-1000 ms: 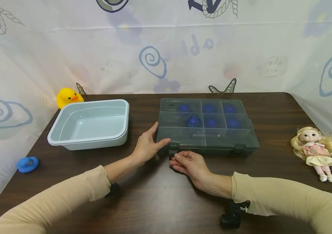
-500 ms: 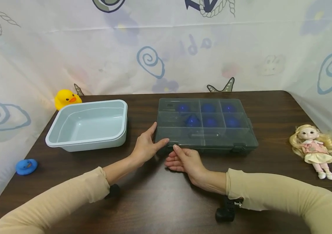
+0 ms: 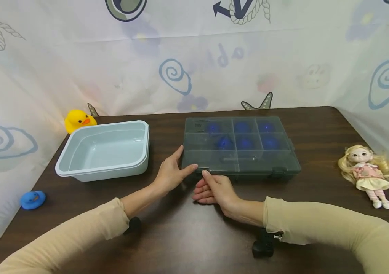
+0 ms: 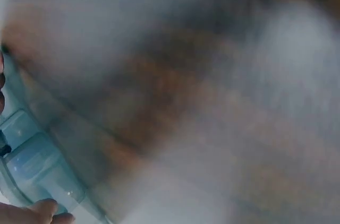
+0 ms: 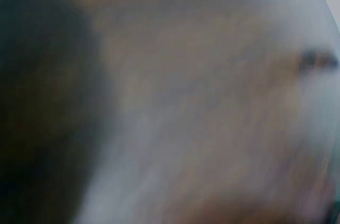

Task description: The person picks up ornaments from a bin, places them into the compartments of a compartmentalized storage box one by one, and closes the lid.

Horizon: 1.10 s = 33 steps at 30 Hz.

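A translucent grey-green compartment box (image 3: 211, 161) lies with its lid down, several blue pieces (image 3: 244, 144) showing through the lid. At its left front corner rests my left hand (image 3: 170, 173), fingers straight along the left side and thumb at the front edge. The left wrist view catches fingertips (image 4: 45, 210) against the clear plastic at lower left. My right hand (image 3: 220, 192) has its thumb tip at the left front latch, which it mostly hides; the other fingers are loosely bent in front of the box. Blur fills most of the right wrist view.
A pale blue tub (image 3: 136, 171) stands left of the box, a yellow rubber duck (image 3: 79, 121) behind it. A small blue duck (image 3: 32, 200) sits near the left table edge. On the right lies a blond doll (image 3: 368, 175). A patterned cloth (image 3: 215, 76) hangs behind the table.
The left front latch, hanging down one second ago, has been swung up against the box by my right hand. My right thumb has moved up to the edge. The left hand keeps its place.
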Motion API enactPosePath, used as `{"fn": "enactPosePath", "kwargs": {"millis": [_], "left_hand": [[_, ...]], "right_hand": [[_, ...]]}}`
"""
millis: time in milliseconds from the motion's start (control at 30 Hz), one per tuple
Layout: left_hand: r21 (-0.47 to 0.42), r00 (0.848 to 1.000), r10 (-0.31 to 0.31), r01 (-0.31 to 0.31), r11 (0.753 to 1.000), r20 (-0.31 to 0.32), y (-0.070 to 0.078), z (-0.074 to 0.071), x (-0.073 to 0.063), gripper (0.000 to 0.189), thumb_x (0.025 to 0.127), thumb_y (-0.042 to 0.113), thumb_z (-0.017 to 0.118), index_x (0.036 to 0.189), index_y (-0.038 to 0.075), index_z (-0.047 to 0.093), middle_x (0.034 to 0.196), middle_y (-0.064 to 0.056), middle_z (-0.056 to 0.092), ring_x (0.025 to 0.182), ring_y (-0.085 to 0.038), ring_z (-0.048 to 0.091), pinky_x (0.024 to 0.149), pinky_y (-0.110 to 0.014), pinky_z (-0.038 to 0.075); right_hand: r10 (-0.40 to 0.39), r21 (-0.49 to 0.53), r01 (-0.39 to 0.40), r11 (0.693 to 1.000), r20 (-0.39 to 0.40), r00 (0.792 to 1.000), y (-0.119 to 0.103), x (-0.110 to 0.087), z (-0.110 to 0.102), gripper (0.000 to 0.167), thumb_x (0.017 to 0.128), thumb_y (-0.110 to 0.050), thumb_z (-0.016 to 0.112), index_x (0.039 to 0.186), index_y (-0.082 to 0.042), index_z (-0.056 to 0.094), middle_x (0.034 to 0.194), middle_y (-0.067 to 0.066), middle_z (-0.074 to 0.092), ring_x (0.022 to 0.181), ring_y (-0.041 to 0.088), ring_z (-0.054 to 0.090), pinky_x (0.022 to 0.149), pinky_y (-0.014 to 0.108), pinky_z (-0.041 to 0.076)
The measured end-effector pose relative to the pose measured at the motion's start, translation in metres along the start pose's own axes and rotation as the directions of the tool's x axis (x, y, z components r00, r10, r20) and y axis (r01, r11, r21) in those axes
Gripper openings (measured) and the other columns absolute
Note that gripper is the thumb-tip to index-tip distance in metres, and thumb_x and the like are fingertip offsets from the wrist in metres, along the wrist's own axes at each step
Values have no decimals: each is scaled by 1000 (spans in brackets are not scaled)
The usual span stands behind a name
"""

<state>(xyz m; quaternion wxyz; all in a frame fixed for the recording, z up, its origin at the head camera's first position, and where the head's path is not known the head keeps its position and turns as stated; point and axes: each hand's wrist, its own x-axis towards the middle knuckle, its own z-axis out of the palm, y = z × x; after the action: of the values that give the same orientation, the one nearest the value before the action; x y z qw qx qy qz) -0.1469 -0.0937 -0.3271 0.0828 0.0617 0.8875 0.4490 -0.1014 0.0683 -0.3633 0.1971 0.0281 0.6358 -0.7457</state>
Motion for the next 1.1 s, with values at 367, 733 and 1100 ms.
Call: {"fn": "enactPosePath", "kwargs": {"millis": [367, 733, 1100], "left_hand": [[-6, 938, 346, -346, 938, 6, 32, 5, 13, 72, 88, 24, 67, 146, 4, 30, 150, -12, 34, 136, -25, 36, 105, -40, 39], [-26, 772, 556, -578, 816, 308, 76, 88, 37, 55, 86, 25, 69, 136, 9, 50, 137, -3, 53, 119, -16, 55, 102, -28, 41], [123, 707, 596, -677, 725, 379, 89, 114, 57, 50, 86, 29, 69, 130, 9, 57, 136, -1, 54, 132, -13, 43, 105, -24, 38]], "right_hand": [[46, -19, -44, 999, 97, 994, 0, -27, -75, 34, 96, -17, 54, 113, 13, 53, 93, 6, 68, 88, 17, 69, 82, 32, 55], [31, 91, -27, 996, -33, 999, -4, -62, -139, 23, 96, -13, 54, 109, 5, 54, 96, 3, 68, 92, 14, 68, 85, 27, 52], [1, 186, 31, 982, -169, 986, -7, -77, -159, 47, 94, -7, 55, 128, 17, 33, 98, 4, 70, 95, 13, 67, 86, 24, 51]]}}
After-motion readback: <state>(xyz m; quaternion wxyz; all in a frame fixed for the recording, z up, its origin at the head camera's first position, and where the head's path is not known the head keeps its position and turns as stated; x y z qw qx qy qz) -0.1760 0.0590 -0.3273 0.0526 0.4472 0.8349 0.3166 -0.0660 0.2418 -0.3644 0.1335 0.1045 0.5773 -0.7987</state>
